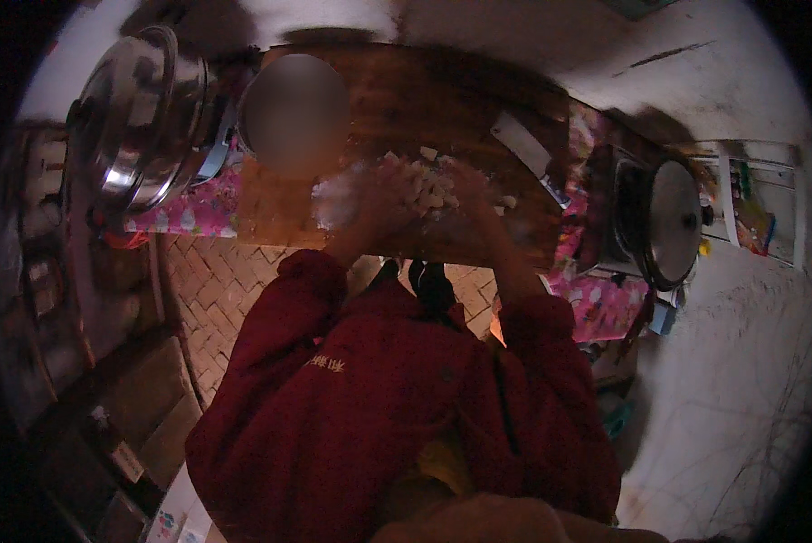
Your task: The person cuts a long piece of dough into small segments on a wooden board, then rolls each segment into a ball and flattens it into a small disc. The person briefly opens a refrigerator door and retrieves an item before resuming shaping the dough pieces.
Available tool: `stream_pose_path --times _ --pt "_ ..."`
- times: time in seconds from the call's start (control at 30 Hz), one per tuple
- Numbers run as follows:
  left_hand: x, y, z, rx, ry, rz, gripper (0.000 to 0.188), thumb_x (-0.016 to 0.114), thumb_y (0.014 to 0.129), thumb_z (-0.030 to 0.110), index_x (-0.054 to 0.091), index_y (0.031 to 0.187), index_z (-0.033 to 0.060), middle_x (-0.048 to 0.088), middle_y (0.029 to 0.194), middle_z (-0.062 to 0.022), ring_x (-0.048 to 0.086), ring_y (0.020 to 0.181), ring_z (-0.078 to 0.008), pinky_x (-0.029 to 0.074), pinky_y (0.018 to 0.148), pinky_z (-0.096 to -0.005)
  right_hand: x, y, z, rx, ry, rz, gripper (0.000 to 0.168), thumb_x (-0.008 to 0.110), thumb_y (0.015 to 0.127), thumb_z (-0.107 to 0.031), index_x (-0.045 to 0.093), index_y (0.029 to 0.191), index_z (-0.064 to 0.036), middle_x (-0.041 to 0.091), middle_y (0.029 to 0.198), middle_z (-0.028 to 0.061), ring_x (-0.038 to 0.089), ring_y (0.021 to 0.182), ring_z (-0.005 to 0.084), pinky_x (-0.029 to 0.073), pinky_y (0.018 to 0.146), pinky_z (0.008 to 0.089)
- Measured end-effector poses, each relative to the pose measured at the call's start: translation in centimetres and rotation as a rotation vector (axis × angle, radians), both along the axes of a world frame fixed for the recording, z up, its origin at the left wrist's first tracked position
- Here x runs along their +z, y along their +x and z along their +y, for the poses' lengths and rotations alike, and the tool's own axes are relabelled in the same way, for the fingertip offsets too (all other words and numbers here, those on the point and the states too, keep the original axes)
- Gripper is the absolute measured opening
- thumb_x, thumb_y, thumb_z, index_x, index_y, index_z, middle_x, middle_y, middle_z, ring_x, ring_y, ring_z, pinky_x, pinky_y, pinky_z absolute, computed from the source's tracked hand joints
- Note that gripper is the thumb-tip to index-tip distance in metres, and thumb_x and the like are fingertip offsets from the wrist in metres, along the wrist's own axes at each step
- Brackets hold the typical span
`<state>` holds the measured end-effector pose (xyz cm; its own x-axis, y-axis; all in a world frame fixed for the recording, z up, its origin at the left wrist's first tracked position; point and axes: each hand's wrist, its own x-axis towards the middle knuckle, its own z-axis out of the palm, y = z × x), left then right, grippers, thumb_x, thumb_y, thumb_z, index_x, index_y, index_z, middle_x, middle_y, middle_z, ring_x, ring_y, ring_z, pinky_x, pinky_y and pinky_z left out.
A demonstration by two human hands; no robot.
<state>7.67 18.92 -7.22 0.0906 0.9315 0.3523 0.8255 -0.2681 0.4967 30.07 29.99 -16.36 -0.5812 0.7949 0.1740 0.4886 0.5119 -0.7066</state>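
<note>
A heap of small pale pieces, probably cut dough (433, 186), lies on a dark wooden board (406, 88). My left hand (384, 195) is at the left side of the heap and my right hand (469, 182) at its right side. Both seem to touch the pieces, but dim light and blur hide the fingers. A patch of white powder, likely flour (334, 202), spreads left of my left hand. One or two loose pieces (506, 201) lie to the right of my right hand.
A cleaver (524, 144) lies at the board's right, its handle towards me. A blurred round object (294, 115) sits at the back left. Large steel pot (141, 122) stands far left; a lidded cooker (674, 224) stands right, on pink patterned cloth (602, 309).
</note>
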Motion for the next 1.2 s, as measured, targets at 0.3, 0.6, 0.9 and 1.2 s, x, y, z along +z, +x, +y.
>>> stream_pose_path --times 0.3,0.6,0.9,1.2 --pt "0.1 1.9 7.4 -0.15 -0.118 0.343 0.063 0.059 0.078 0.057 0.05 0.131 0.024 0.032 0.146 -0.0111 0.027 0.135 -0.0373 0.021 0.106 -0.06 7.9 3.7 -4.4 -0.454 0.205 -0.522 0.051 0.053 0.085 -0.038 0.052 0.126 -0.008 0.047 0.135 0.0137 0.039 0.129 0.0322 0.032 0.103 0.0495" --pt "0.7 -2.5 2.3 -0.425 -0.265 0.387 0.073 0.066 0.074 0.052 0.049 0.131 0.0105 0.032 0.145 -0.0144 0.031 0.131 -0.0394 0.024 0.102 -0.0613 8.3 -1.4 -5.2 -0.068 0.205 -0.537 0.049 0.052 0.086 -0.037 0.052 0.127 -0.01 0.044 0.138 0.0137 0.036 0.131 0.0332 0.031 0.105 0.0497" --pt "-3.9 -4.0 5.5 -0.084 -0.067 0.36 0.067 0.067 0.074 0.043 0.05 0.129 0.009 0.035 0.142 -0.0193 0.028 0.134 -0.0386 0.023 0.108 -0.0552 9.8 -7.6 -0.5 0.103 0.057 -0.503 0.049 0.047 0.09 -0.04 0.049 0.13 -0.014 0.039 0.142 0.013 0.035 0.131 0.0333 0.022 0.11 0.0499" --pt "4.8 -0.8 -0.5 -0.271 -0.352 0.314 0.077 0.063 0.077 0.051 0.039 0.137 0.009 0.033 0.145 -0.0147 0.025 0.137 -0.0351 0.019 0.109 -0.0554 15.4 -3.6 -4.9 0.3 0.1 -0.571 0.043 0.054 0.087 -0.031 0.053 0.125 -0.011 0.049 0.134 0.0112 0.041 0.125 0.0357 0.029 0.105 0.0496"
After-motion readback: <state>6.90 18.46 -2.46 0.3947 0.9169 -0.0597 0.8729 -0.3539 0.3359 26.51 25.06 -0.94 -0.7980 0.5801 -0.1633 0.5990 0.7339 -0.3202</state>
